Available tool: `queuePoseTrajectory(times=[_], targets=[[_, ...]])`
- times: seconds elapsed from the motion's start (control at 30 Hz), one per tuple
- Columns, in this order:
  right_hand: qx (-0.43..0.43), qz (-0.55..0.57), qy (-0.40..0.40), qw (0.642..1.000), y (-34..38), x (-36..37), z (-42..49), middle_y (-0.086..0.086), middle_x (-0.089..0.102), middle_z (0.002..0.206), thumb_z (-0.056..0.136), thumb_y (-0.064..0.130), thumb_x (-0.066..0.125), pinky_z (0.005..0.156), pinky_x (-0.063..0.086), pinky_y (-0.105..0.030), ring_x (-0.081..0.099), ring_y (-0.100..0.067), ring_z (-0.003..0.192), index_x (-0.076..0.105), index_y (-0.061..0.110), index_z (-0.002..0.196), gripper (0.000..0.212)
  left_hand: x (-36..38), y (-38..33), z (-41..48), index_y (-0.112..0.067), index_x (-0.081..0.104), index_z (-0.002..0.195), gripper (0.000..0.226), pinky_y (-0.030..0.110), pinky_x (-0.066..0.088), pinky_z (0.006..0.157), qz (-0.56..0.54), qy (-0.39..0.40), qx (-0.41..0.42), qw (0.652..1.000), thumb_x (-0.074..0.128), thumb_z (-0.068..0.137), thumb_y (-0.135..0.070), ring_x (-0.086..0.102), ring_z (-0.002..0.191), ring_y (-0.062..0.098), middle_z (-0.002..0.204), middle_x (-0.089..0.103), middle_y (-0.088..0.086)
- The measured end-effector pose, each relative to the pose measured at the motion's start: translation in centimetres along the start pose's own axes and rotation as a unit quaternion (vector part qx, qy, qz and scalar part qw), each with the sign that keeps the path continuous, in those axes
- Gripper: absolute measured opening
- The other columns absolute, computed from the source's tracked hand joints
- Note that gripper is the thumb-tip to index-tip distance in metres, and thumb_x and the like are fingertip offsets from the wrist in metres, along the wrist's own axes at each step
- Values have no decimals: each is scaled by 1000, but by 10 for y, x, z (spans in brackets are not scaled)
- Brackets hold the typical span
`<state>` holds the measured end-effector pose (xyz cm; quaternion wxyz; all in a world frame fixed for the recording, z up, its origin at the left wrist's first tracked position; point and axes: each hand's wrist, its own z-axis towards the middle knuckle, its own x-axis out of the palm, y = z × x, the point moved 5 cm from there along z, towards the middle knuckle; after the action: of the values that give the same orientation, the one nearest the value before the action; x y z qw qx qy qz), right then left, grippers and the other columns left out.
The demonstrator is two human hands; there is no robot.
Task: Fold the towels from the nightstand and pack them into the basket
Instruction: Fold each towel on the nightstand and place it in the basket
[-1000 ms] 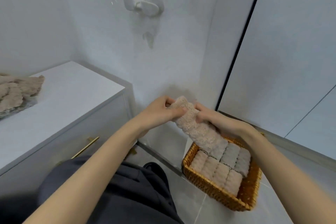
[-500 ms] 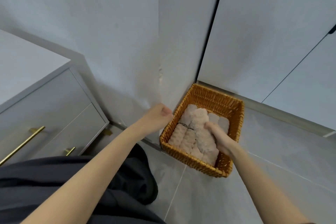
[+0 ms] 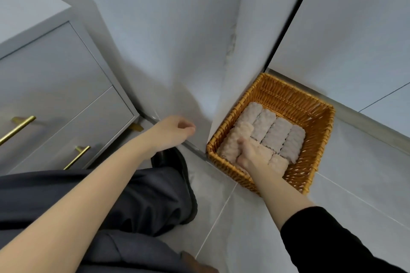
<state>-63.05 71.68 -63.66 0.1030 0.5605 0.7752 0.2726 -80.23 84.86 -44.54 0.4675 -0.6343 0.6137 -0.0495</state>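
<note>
A wicker basket (image 3: 322,148) stands on the floor in the corner. A back row of several grey folded towels (image 3: 276,134) lies in it. My right hand (image 3: 254,155) is down inside the basket at its near left. Its fingers curl over a beige folded towel (image 3: 235,142) that lies in the front row beside another beige one (image 3: 278,163). My left hand (image 3: 174,132) hangs in the air left of the basket, loosely curled and holding nothing. Only the nightstand's (image 3: 55,68) front and top corner show; no towels are in view on it.
The nightstand has two drawers with gold handles (image 3: 18,127) (image 3: 77,157). The wall corner (image 3: 230,86) juts out just left of the basket. Grey floor tiles (image 3: 355,186) spread to the right and front. My dark trouser leg and shoe (image 3: 177,184) are below my left arm.
My left hand let go of the beige towel and drew back to the left. My right hand carried the towel down into the basket's near left. The view tilted down.
</note>
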Motion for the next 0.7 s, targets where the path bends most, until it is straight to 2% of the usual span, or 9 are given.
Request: queuePoseTrajectory(times=[0.1,0.17,0.3,0.37,0.43,0.5,0.6,0.63,0.7], targets=[[-21,9,-16,1000,-1,13,11,-16,50,136,99,8,39,99,47,-45,52,-31,122,37,6,142,43,-3,7,4,-19,54,128,32,32,42,101,-9,0,-16,1000,48,98,-30,51,111,14,116,55,-5],[-11,24,-21,999,-4,16,17,-17,48,140,101,7,38,99,46,-43,50,-31,125,35,6,144,43,-3,10,5,-18,53,128,32,34,42,102,-14,1,-23,1000,48,98,-30,52,113,15,114,55,-5],[-22,-25,-71,997,-10,7,29,-18,57,127,99,14,48,89,52,-39,59,-29,107,49,1,133,36,-1,8,8,-19,53,128,32,32,42,101,-7,6,-21,1000,47,98,-30,51,113,13,115,54,-6],[-36,-114,-112,987,-10,0,30,-18,62,117,97,19,53,90,53,-45,60,-30,100,56,2,124,32,0,5,8,-18,54,129,33,32,42,101,-7,7,-19,1000,47,98,-30,51,114,13,117,55,-5],[-61,-191,-122,972,-5,-6,26,-15,61,116,94,21,56,92,52,-49,60,-31,103,52,5,127,37,3,3,9,-17,54,129,33,32,42,101,-3,5,-16,1000,47,98,-29,52,114,15,121,56,-2],[-161,-298,-144,930,8,-12,20,-12,54,128,91,17,61,100,46,-45,54,-31,116,40,9,137,51,6,4,8,-17,54,129,33,30,43,98,4,7,-15,1000,48,98,-29,52,112,14,122,56,-2],[-358,-483,-143,786,27,-6,0,-9,38,145,87,7,61,113,30,-36,35,-25,135,30,13,146,66,9,6,8,-16,55,128,32,26,41,92,8,10,-14,1000,48,98,-28,49,99,11,114,56,-3],[-383,-514,-112,759,28,-2,-2,-8,32,150,87,7,61,115,25,-32,29,-22,139,29,11,148,69,9,7,8,-16,55,128,32,26,41,91,7,9,-15,1000,48,99,-27,49,97,10,112,56,-3],[-364,-569,-51,736,23,2,3,-6,18,158,87,13,64,116,17,-27,19,-20,144,21,9,151,77,9,7,9,-16,55,128,32,28,41,93,4,9,-16,1000,47,99,-27,48,99,11,111,55,-4]])
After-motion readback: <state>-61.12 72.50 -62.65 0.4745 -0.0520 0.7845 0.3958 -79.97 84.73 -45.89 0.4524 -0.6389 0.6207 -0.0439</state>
